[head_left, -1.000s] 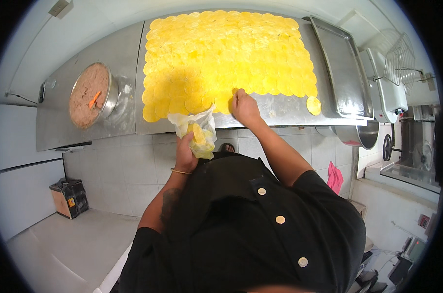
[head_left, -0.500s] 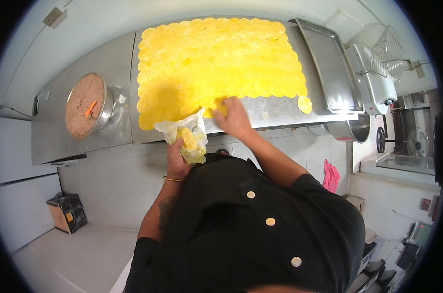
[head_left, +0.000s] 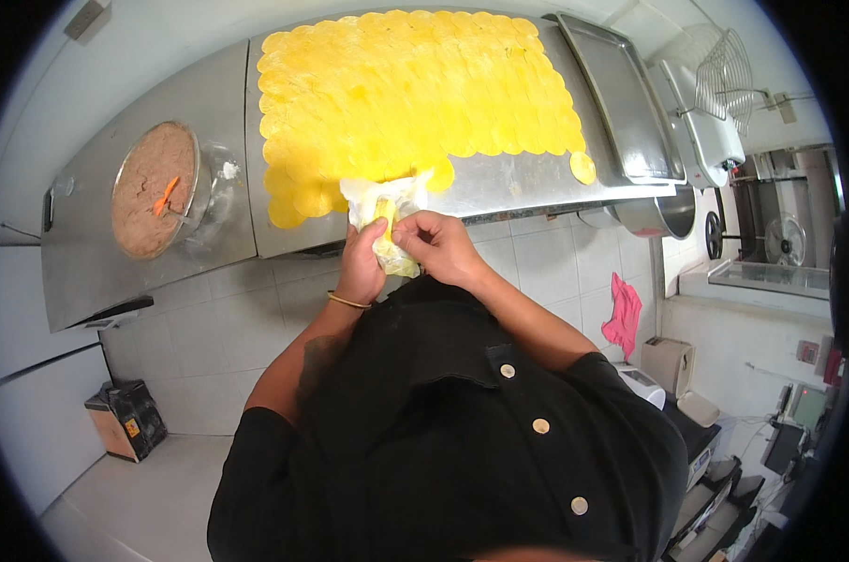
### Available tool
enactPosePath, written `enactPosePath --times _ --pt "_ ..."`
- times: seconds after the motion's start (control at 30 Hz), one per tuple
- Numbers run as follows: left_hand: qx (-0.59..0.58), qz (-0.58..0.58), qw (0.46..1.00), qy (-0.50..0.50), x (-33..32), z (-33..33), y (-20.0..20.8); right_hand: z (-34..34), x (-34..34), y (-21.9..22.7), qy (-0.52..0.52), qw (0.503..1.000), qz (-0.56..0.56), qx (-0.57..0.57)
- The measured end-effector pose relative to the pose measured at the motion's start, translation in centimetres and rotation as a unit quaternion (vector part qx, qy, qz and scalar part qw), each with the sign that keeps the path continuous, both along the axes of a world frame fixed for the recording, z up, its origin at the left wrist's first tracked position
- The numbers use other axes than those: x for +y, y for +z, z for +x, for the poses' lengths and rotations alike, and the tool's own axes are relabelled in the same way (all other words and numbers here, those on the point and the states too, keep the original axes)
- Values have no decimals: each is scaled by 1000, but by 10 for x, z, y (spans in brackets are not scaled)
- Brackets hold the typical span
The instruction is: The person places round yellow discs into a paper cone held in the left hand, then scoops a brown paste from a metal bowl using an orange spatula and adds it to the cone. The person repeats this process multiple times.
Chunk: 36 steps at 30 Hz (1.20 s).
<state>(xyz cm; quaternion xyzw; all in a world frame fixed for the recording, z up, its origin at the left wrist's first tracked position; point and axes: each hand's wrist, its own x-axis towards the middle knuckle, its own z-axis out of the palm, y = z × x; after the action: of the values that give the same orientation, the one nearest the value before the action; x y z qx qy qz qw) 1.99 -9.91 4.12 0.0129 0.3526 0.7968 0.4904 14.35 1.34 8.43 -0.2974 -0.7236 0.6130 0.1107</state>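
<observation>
A crumpled white plastic bag (head_left: 413, 194) with a stack of yellow dough wrappers (head_left: 385, 214) inside is gripped in my left hand (head_left: 361, 266), in front of the table's near edge. The fingertips of my right hand (head_left: 440, 245) pinch at the side of that stack; how many wrappers they hold is hidden. Just beyond, a large sheet of overlapping round yellow dough wrappers (head_left: 415, 89) covers much of the steel table (head_left: 513, 187). One wrapper (head_left: 583, 168) sits at its near right corner.
Left on the table stands a steel bowl (head_left: 199, 187) of pinkish-brown filling with an orange-handled utensil (head_left: 166, 197). A metal tray (head_left: 621, 103) lies at the right, beside a white machine (head_left: 694, 122). Below the table's right end is a large steel pot (head_left: 663, 214).
My right hand has drawn back from the wrapper sheet to the bag. My left hand has brought the bag slightly right and up. The view has shifted a little.
</observation>
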Motion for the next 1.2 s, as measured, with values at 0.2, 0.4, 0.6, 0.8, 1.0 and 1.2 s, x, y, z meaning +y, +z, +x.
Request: enactPosePath --times 0.2,0.4,0.6,0.8,1.0,1.2 --pt "101 -3 995 8 32 15 1 6 16 4 -13 962 261 78" --pt "143 -10 990 5 49 23 -21 9 90 -30 -11 974 226 3" --pt "307 -110 945 13 24 45 -47 16 175 -87 -31 917 381 -109" --pt "12 -89 988 122 22 66 -34 16 200 -92 -48 923 368 -99" --pt "137 -43 988 56 30 62 -8 13 201 -85 -41 932 330 -143" --pt "217 -73 972 44 44 49 0 22 170 -55 -82 962 260 -18"
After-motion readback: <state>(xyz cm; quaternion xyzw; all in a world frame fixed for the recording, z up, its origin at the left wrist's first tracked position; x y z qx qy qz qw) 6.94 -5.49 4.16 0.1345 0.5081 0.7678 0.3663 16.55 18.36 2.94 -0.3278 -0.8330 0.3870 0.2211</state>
